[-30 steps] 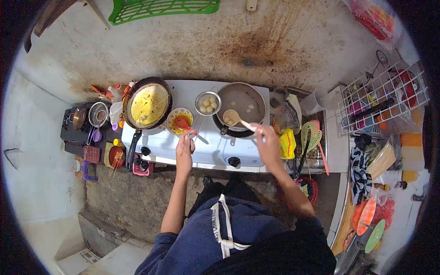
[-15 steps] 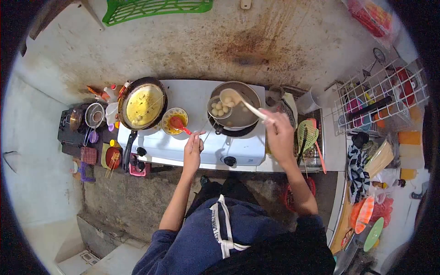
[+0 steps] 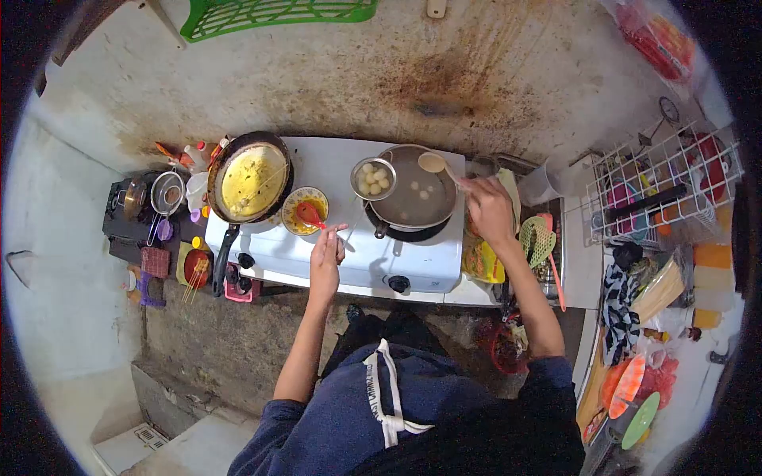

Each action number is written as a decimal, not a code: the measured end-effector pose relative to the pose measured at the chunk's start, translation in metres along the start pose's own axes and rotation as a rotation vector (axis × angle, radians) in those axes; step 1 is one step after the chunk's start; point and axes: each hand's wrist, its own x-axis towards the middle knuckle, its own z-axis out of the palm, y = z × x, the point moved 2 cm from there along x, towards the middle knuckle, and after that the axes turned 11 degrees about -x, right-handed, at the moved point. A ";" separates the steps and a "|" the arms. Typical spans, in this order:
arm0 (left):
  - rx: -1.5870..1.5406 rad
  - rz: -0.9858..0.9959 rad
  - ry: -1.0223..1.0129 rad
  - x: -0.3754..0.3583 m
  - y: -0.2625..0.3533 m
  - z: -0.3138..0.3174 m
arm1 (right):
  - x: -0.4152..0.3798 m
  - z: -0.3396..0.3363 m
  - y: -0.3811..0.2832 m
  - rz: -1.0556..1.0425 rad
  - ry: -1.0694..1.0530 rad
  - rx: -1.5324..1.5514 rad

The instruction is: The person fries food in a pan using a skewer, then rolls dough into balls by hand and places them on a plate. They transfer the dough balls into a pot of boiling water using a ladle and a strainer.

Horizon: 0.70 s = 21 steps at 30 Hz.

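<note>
My left hand (image 3: 326,254) is closed around the thin handle of a strainer (image 3: 373,178), which hangs over the left rim of a pot (image 3: 405,208). Several pale round balls (image 3: 371,182) sit in the strainer. In my right hand (image 3: 489,208) is a light-coloured ladle (image 3: 432,163), its bowl over the far right part of the pot. Cloudy liquid fills the pot, with a few more balls floating in it. Close to my left hand, a red spoon (image 3: 307,212) rests in a patterned bowl (image 3: 290,224) of yellowish liquid.
A frying pan (image 3: 225,208) with a yellow egg-like layer (image 3: 254,181) sits on the left of the white stove (image 3: 341,262). Right of the stove are a green slotted turner (image 3: 538,241) and a yellow packet (image 3: 482,262). A white wire rack (image 3: 627,190) stands farther right.
The strainer with the balls has moved left, from inside the pot to its left rim. The ladle has moved right, away from the strainer, and its bowl no longer holds balls.
</note>
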 end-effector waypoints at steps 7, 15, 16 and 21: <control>-0.063 0.008 0.030 0.000 0.000 -0.008 | -0.004 0.033 0.011 -0.084 -0.096 -0.139; -0.025 -0.005 0.067 0.000 -0.002 -0.010 | -0.008 0.034 0.016 -0.027 -0.034 -0.028; -0.024 -0.006 0.065 0.001 -0.003 -0.010 | -0.009 0.034 0.016 -0.015 -0.022 -0.021; -0.037 0.002 0.078 0.001 -0.003 -0.010 | -0.014 0.035 0.014 0.121 -0.116 -0.012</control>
